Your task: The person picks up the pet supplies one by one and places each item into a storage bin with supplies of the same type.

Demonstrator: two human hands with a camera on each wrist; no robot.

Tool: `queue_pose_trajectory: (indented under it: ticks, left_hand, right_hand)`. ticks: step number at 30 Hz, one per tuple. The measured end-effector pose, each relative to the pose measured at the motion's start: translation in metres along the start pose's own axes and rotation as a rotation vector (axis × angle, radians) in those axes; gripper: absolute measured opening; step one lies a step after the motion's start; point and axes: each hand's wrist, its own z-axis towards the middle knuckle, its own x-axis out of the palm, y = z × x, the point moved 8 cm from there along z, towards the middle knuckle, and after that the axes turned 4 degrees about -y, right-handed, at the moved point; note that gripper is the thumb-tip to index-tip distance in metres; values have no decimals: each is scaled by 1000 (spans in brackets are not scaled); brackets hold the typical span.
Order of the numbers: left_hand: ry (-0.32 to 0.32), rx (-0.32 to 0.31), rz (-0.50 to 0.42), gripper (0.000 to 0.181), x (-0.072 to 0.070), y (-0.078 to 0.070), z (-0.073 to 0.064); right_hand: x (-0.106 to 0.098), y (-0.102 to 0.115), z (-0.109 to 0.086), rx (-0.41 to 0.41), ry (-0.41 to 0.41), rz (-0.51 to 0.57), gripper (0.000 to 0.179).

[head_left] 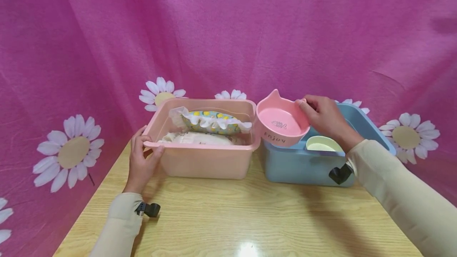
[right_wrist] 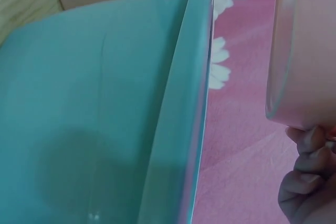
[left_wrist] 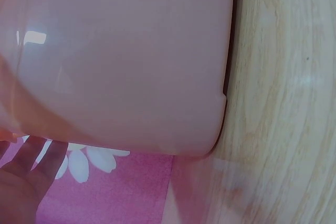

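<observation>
A pink cat-eared bowl (head_left: pixel 280 118), marked "Enjoy" with a fishbone drawing inside, is held by its right edge in my right hand (head_left: pixel 325 116). It hangs tilted above the left end of the blue bin (head_left: pixel 303 165); in the right wrist view the bowl (right_wrist: pixel 310 51) shows its side and base, with curled fingers under it. My left hand (head_left: pixel 143 162) grips the left front corner of the pink bin (head_left: pixel 207 163), thumb over the rim. Inside that bin lie a lemon-patterned blue bundle with white ruffles (head_left: pixel 210 123) and a cream cloth item (head_left: pixel 200 139).
A pale green dish (head_left: pixel 323 143) sits in the blue bin, partly hidden by its front rim. Both bins stand side by side on a wooden table (head_left: pixel 221 217). Behind hangs a magenta curtain (head_left: pixel 228 31) with white daisies.
</observation>
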Motion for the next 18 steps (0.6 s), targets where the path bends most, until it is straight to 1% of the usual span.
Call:
queue_pose_trajectory:
  ticks: [4, 11, 18]
  left_hand:
    - [-1, 3, 16, 38, 0, -1, 0]
    - [-17, 33, 24, 37, -2, -4, -1]
    - [-17, 16, 12, 37, -1, -1, -1]
  right_hand:
    - [-2, -6, 4, 16, -16, -10, 34]
    - [-2, -16, 12, 38, -31, -27, 39]
    - [-6, -23, 19, 97, -28, -28, 42]
